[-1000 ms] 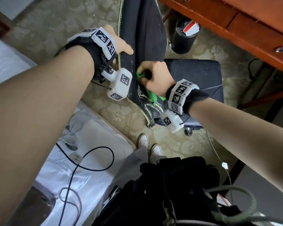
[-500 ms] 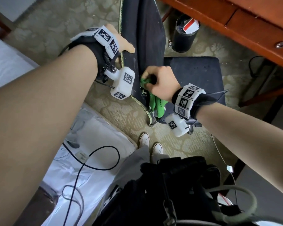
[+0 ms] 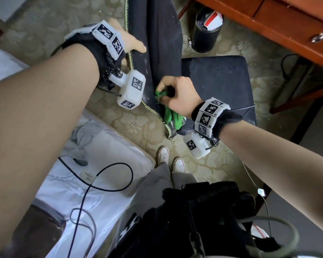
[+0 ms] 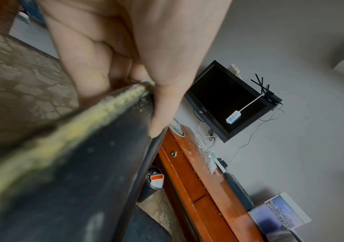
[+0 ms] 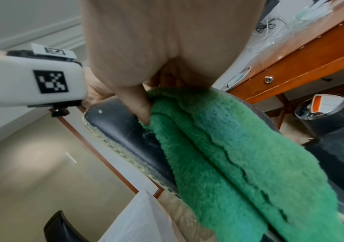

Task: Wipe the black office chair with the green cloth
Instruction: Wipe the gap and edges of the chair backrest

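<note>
The black office chair stands before me, its tall backrest edged with yellowish piping. My left hand grips the backrest's upper edge, thumb over the front face; the left wrist view shows the fingers curled behind the piping and the backrest below. My right hand holds the bunched green cloth against the lower backrest. In the right wrist view the green cloth hangs from the right hand over the worn black backrest.
A wooden desk with drawers runs along the right, a black waste bin beside the chair. A white-sheeted bed with a black cable lies at the left. My white shoes stand on patterned carpet. A black bag hangs below.
My right hand has slid the green cloth down the backrest towards its base. The left hand keeps its grip on the upper edge.
</note>
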Demonstrator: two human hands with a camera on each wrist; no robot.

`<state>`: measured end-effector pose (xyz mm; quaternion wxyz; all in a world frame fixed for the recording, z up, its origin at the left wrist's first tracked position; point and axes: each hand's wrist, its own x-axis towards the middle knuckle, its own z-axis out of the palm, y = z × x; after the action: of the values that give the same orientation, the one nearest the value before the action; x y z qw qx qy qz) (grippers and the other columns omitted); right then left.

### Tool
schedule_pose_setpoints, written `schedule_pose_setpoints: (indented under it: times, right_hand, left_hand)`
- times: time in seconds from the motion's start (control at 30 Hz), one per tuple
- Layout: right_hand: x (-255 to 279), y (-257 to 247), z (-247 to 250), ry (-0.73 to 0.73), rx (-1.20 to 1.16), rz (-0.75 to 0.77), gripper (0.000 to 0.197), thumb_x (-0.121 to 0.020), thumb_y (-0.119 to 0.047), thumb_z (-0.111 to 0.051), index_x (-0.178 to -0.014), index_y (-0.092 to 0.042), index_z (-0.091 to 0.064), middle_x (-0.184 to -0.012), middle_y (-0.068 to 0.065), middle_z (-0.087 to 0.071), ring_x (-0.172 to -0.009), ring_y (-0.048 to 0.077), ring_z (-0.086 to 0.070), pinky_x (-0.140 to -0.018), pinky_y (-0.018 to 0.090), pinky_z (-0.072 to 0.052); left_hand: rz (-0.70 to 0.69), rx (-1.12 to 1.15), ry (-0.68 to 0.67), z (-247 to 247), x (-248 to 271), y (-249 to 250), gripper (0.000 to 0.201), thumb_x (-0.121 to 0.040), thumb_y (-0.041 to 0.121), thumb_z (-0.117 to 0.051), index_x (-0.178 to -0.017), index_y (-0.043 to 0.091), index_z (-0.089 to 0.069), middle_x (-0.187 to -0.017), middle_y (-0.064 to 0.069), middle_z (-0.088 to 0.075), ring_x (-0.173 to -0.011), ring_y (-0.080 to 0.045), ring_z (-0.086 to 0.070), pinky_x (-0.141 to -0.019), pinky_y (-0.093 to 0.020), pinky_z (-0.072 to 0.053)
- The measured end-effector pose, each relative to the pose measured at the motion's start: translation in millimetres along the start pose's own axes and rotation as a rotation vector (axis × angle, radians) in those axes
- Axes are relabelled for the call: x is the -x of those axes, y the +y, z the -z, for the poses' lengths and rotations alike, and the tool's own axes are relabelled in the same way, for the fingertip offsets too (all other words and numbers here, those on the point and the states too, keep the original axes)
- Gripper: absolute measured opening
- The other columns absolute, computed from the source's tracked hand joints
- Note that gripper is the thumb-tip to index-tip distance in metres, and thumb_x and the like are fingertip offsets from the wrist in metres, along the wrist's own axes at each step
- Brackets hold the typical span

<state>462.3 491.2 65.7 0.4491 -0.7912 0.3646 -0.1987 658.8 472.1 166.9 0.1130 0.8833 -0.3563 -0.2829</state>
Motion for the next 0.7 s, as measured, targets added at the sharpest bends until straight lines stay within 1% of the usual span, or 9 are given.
schedule_pose_setpoints:
  times: [0.07,0.13,0.23,0.37,0.43,0.47,0.53,0.63,0.7]
  right_hand:
    - [3.9,3.1,2.1,0.005,-0.023,-0.010,0.014,-0.073,0.002,-0.067,-0.079,-0.011,-0.068,-0.069,-0.008,-0.063,-0.061,-0.004,-0.054,-0.062,0.006,-0.041]
    - [9.2,5.7,2.4,0.016,-0.045,-0.019,0.014,-0.075,0.000,-0.069,-0.079,-0.012,-0.067,-0.070,-0.006,-0.065,-0.062,-0.001,-0.055,-0.063,0.007,-0.043]
    - [19.2,9.9,-2.4,0.059,-0.091,-0.024,0.011,-0.079,-0.003,-0.069,-0.083,-0.012,-0.066,-0.074,-0.004,-0.067,-0.067,0.003,-0.058,-0.068,0.012,-0.045]
    - [29.7,11.5,-6.0,0.098,-0.139,-0.036,0.005,-0.089,-0.013,-0.066,-0.094,-0.015,-0.067,-0.082,-0.008,-0.068,-0.078,0.005,-0.061,-0.077,0.013,-0.046]
    - [33.4,11.0,-8.4,0.137,-0.152,-0.037,0.006,-0.089,-0.014,-0.066,-0.095,-0.015,-0.067,-0.083,-0.007,-0.068,-0.080,0.006,-0.061,-0.078,0.014,-0.046]
    - [34.4,10.7,-10.2,0.154,-0.153,-0.037,0.006,-0.088,-0.013,-0.067,-0.093,-0.014,-0.067,-0.082,-0.006,-0.068,-0.080,0.008,-0.062,-0.078,0.016,-0.047]
    - [35.9,10.9,-14.7,0.192,-0.151,-0.044,0.006,-0.084,-0.011,-0.069,-0.089,-0.012,-0.066,-0.079,-0.004,-0.067,-0.076,0.009,-0.061,-0.075,0.015,-0.047]
    - [37.2,9.2,-22.4,0.263,-0.177,-0.070,0.007,-0.081,-0.006,-0.068,-0.080,-0.010,-0.062,-0.071,0.003,-0.065,-0.065,0.005,-0.053,-0.065,0.012,-0.044]
    - [37.9,8.3,-26.6,0.315,-0.185,-0.087,0.009,-0.080,-0.004,-0.068,-0.078,-0.009,-0.061,-0.069,0.005,-0.064,-0.062,0.004,-0.050,-0.061,0.011,-0.042]
  left_hand:
    - [-0.011,0.056,0.008,-5.7,1.0,-7.0,0.091,-0.033,0.074,-0.077,-0.098,0.012,-0.064,-0.091,-0.007,-0.073,-0.080,-0.029,-0.073,-0.082,-0.047,-0.059]
    - [0.010,0.133,-0.012,-14.4,11.4,-15.1,0.095,-0.030,0.073,-0.080,-0.103,0.014,-0.064,-0.091,-0.005,-0.073,-0.076,-0.026,-0.074,-0.076,-0.046,-0.061]
    - [0.056,0.248,-0.064,-30.3,47.2,-22.7,0.088,-0.040,0.057,-0.085,-0.111,0.011,-0.061,-0.100,-0.008,-0.071,-0.077,-0.024,-0.074,-0.069,-0.044,-0.063]
    - [0.078,0.375,-0.054,-62.8,73.2,-36.4,0.060,-0.065,0.032,-0.089,-0.103,0.003,-0.054,-0.096,-0.003,-0.054,-0.082,-0.021,-0.066,-0.061,-0.038,-0.062]
    - [0.077,0.436,-0.031,-72.4,78.7,-38.4,0.059,-0.059,0.026,-0.087,-0.104,-0.001,-0.059,-0.101,-0.011,-0.061,-0.085,-0.025,-0.069,-0.054,-0.035,-0.061]
    - [0.073,0.450,-0.011,-74.4,81.1,-38.4,0.062,-0.054,0.027,-0.084,-0.105,0.000,-0.062,-0.104,-0.015,-0.064,-0.086,-0.028,-0.070,-0.050,-0.034,-0.060]
    - [0.054,0.462,0.014,-76.3,83.2,-40.4,0.066,-0.048,0.029,-0.079,-0.105,0.001,-0.064,-0.105,-0.016,-0.066,-0.083,-0.030,-0.071,-0.049,-0.037,-0.060]
    - [0.041,0.500,0.030,-79.7,82.0,-42.8,0.058,-0.049,0.026,-0.077,-0.100,0.003,-0.062,-0.100,-0.016,-0.067,-0.078,-0.031,-0.072,-0.053,-0.041,-0.061]
    - [0.037,0.503,0.053,-82.4,82.4,-46.3,0.050,-0.051,0.027,-0.076,-0.094,0.010,-0.058,-0.098,-0.015,-0.068,-0.075,-0.031,-0.072,-0.055,-0.043,-0.062]
